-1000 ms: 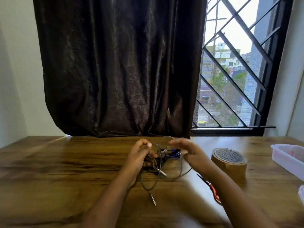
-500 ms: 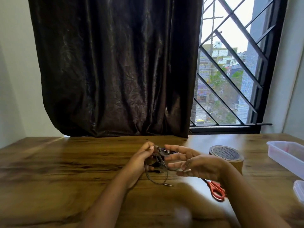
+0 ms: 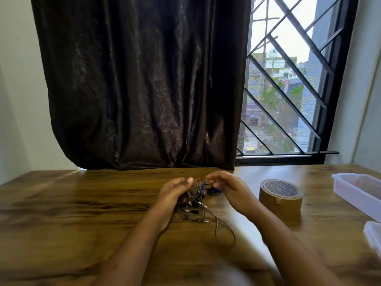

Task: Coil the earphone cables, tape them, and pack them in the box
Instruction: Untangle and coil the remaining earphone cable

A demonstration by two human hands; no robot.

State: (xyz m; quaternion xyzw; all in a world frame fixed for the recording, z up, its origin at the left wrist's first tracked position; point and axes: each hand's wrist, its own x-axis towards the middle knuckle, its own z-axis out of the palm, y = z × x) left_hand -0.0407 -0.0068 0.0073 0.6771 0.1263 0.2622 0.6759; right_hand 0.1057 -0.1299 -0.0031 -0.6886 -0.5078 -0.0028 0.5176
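Note:
A tangle of thin grey earphone cables (image 3: 195, 205) lies on the wooden table (image 3: 82, 213) at its middle, with a blue earphone (image 3: 212, 189) behind it. My left hand (image 3: 175, 193) pinches part of the grey cable at its fingertips. My right hand (image 3: 228, 188) hovers just right of the tangle with curled fingers near the cable; whether it grips a strand is unclear. A loose loop of cable (image 3: 224, 232) trails toward me. A roll of brown tape (image 3: 280, 198) stands to the right. A clear plastic box (image 3: 358, 190) sits at the far right.
A clear lid (image 3: 373, 234) lies at the right edge, near the box. A dark curtain (image 3: 144, 83) hangs behind the table, and a barred window (image 3: 288, 89) is at the back right. My right forearm hides the spot where the scissors lay.
My right hand has pulled back from over the tangle and closed its fingers near the top. A cable loop now lies toward me. The red-handled scissors are no longer visible.

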